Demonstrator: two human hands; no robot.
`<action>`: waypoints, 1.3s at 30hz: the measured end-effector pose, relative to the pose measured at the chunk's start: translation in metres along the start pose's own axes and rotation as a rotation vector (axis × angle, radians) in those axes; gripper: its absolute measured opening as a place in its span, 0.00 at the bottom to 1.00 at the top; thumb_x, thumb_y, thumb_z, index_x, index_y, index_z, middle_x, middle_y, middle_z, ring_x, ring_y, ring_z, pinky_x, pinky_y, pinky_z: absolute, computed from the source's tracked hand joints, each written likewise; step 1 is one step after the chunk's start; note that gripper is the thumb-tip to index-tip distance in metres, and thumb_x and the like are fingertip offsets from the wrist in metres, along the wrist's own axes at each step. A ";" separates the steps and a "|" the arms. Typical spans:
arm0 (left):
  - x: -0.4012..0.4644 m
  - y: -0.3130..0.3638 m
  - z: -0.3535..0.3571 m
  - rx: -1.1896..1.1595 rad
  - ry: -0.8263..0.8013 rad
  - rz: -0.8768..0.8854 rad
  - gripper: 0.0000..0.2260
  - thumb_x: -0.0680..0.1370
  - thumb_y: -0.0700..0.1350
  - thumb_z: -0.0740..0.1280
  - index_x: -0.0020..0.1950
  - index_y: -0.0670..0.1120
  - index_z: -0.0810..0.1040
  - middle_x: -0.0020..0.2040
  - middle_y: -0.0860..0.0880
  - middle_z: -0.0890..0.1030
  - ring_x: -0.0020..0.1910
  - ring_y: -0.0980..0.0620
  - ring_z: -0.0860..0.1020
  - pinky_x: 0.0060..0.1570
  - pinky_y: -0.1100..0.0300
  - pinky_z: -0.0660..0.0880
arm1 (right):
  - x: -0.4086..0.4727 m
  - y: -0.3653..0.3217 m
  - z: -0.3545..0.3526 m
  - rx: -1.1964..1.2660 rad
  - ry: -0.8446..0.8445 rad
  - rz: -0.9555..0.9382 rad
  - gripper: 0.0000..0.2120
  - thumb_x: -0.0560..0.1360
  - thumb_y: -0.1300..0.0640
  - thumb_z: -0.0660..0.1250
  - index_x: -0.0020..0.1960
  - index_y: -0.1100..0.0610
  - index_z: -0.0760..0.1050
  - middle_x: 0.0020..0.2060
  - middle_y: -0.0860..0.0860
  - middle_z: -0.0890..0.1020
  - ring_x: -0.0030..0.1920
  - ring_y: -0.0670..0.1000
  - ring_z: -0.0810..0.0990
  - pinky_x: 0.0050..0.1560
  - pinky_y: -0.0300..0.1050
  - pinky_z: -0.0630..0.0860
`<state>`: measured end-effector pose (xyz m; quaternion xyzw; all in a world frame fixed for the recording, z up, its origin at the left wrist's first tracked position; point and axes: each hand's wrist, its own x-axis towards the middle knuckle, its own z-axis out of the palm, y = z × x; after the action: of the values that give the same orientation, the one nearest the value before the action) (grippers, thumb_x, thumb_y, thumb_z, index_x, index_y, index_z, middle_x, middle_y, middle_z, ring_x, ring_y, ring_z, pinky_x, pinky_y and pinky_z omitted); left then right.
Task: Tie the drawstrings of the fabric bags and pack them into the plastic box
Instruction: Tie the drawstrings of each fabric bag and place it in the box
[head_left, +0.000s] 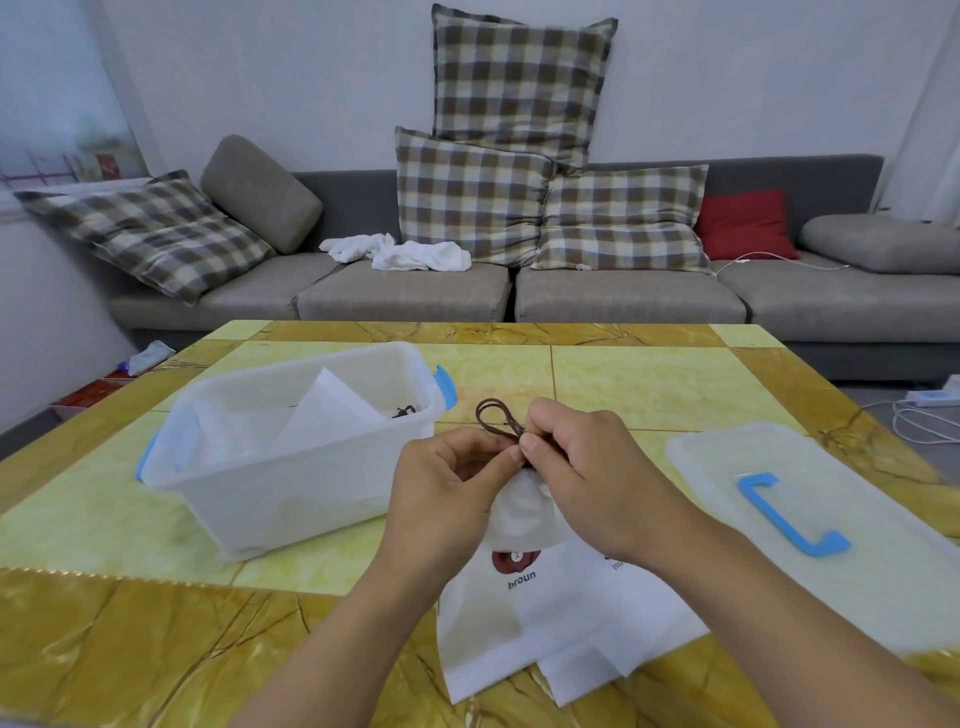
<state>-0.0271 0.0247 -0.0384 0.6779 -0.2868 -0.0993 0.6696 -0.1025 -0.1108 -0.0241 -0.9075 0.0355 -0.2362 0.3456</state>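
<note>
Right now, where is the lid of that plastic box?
The lid lies flat on the table, at the right of the head view, just right of the right hand, with its blue handle facing up; the box stands on the left.

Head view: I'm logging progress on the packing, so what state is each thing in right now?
Plastic box: open, lid off, one tied bag inside.
Lid: flat on the table, right of the hands.
Bag: held up, neck gathered.
Drawstring: looped, pinched by both hands.
Left hand: pinching.
Right hand: pinching.
Spare bags: flat, untied.
</note>
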 end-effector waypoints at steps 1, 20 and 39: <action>0.000 0.001 0.001 0.002 -0.016 -0.021 0.05 0.77 0.40 0.72 0.42 0.45 0.86 0.41 0.48 0.87 0.42 0.52 0.84 0.44 0.60 0.78 | -0.001 0.000 -0.002 -0.031 -0.007 -0.010 0.15 0.82 0.57 0.59 0.37 0.51 0.65 0.27 0.46 0.69 0.29 0.47 0.64 0.30 0.46 0.64; 0.006 -0.004 -0.018 -0.086 -0.224 -0.177 0.07 0.74 0.42 0.74 0.49 0.40 0.86 0.48 0.42 0.87 0.51 0.46 0.84 0.54 0.55 0.79 | -0.001 0.012 0.005 0.050 -0.037 -0.015 0.12 0.82 0.55 0.62 0.40 0.55 0.72 0.31 0.51 0.75 0.32 0.47 0.68 0.33 0.44 0.65; -0.001 -0.007 -0.009 0.006 0.075 -0.153 0.02 0.72 0.42 0.77 0.41 0.49 0.88 0.38 0.50 0.87 0.39 0.55 0.84 0.42 0.61 0.76 | -0.006 0.000 0.020 -0.246 -0.040 -0.078 0.11 0.85 0.50 0.54 0.44 0.52 0.64 0.39 0.46 0.73 0.39 0.50 0.70 0.40 0.47 0.69</action>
<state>-0.0211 0.0324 -0.0440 0.7032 -0.2089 -0.1238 0.6682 -0.0991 -0.0970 -0.0393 -0.9482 0.0221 -0.2251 0.2229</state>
